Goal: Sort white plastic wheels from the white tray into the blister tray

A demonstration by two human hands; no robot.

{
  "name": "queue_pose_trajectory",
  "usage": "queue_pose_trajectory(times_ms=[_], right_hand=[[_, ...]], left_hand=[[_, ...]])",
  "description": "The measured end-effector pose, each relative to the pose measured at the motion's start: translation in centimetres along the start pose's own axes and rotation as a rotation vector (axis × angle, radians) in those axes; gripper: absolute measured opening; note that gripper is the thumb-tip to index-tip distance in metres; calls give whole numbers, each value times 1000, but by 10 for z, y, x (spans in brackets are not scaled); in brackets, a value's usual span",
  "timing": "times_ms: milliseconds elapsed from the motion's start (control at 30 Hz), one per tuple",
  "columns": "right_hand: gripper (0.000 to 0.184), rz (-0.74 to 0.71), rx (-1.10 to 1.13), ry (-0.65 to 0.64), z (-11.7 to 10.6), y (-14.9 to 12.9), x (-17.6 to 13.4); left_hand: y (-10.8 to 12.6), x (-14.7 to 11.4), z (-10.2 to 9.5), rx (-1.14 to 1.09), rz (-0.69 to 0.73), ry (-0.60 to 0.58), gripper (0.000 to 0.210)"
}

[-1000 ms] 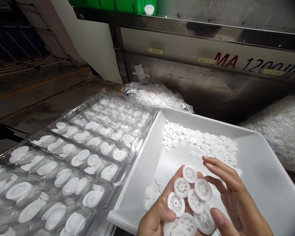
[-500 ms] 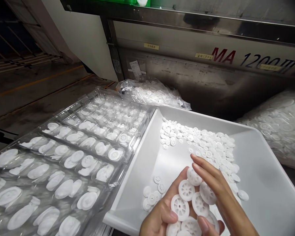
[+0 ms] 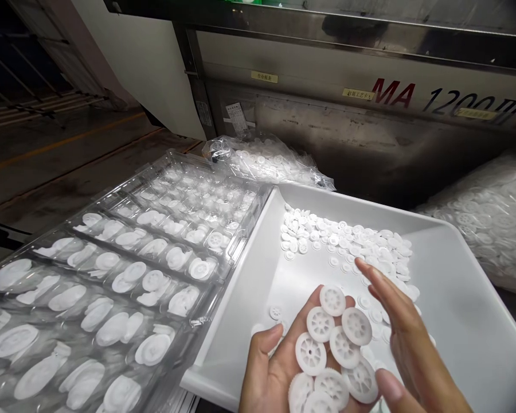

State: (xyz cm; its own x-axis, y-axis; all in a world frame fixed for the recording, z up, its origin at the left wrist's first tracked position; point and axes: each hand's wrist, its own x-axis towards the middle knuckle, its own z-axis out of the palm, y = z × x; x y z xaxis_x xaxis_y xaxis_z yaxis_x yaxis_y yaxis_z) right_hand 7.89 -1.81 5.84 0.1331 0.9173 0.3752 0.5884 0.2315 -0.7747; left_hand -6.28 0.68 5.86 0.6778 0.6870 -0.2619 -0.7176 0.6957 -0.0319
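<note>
Machine panelling (image 3: 327,123) stands behind the work, with clear trays (image 3: 224,269) of white parts lying left of a pale grey bin (image 3: 451,298) that contains loose wheels (image 3: 382,244). Your left hand (image 3: 279,364) is palm up over the bin, supporting a cluster of white wheels (image 3: 311,354), thumb spread clear of them. Your right hand (image 3: 417,344) is just beside the cluster, thumb and fingers wide apart.

Place: factory workshop
Machine (image 3: 318,123): lettered "MA 1200III", behind the grey bin (image 3: 468,298)
Clear tray (image 3: 217,304): rows of white plastic parts (image 3: 200,268), left of the bin
</note>
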Motion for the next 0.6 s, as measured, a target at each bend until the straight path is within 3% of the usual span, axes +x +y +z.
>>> queue_pose_trajectory(times_ms=[100,200,367,467,533,600], right_hand=[[53,75,60,98,-5,-4,1],[55,164,222,182,3,-9,1],[42,359,640,120,45,-3,-1],[43,283,869,154,58,8,-3],[41,179,1004,252,60,8,-7],[38,170,1144,392,59,3,-9]], left_hand=[[1,1,-6,-96,-37,60,55],[-3,3,-8,27,69,65,49],[-25,10,1,899,443,145,36],[-38,18,5,1174,570,125,41],[-46,24,1,1462,758,73,51],[-50,29,-6,1756,981,17,57]])
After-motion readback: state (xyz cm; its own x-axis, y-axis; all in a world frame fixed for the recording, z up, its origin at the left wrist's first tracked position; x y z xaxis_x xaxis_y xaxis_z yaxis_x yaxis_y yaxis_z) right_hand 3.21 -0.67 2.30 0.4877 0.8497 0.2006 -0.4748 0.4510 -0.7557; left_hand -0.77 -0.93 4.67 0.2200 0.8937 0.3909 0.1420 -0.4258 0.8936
